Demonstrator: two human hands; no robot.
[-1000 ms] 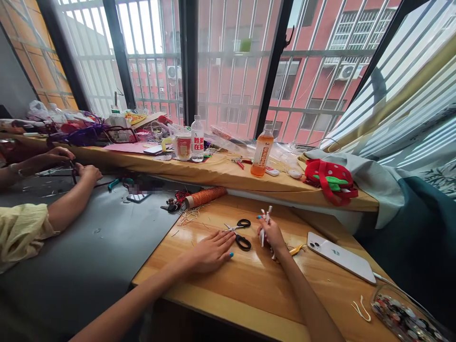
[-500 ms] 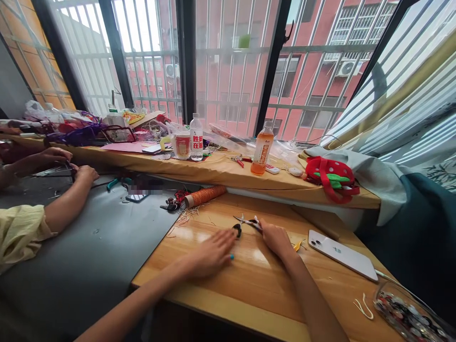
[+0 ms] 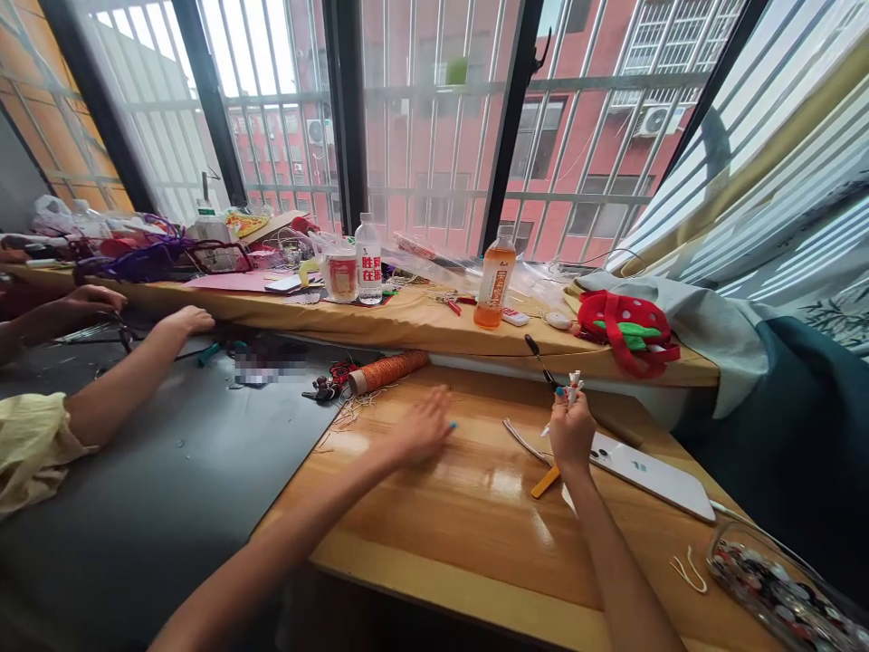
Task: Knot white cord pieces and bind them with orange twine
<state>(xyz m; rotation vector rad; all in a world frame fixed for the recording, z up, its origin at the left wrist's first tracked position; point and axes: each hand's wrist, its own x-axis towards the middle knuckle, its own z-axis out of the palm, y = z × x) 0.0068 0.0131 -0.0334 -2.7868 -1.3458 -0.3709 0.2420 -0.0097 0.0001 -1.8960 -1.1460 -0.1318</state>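
Observation:
My right hand (image 3: 570, 433) is raised a little above the wooden table (image 3: 475, 516), closed on a pair of black-handled scissors (image 3: 539, 360) that point up and away. Short white cord ends (image 3: 574, 384) also stick up from that fist. My left hand (image 3: 424, 427) lies flat on the table with its fingers stretched out and holds nothing. It is a little right of an orange thread spool (image 3: 390, 369). A few white strips (image 3: 521, 438) and a yellow-handled tool (image 3: 546, 481) lie just beside my right hand.
A white phone (image 3: 653, 477) lies right of my right hand, and a clear container of buttons (image 3: 780, 602) sits at the near right corner. On the ledge stand an orange drink bottle (image 3: 496, 290), a water bottle (image 3: 368, 261) and a strawberry bag (image 3: 628, 330). A co-worker's hand (image 3: 186, 320) works at the left on a grey mat (image 3: 169, 489).
My right hand took the scissors off the table and lifted them to the right. My left hand slid a little forward. The co-worker's near hand reached further right.

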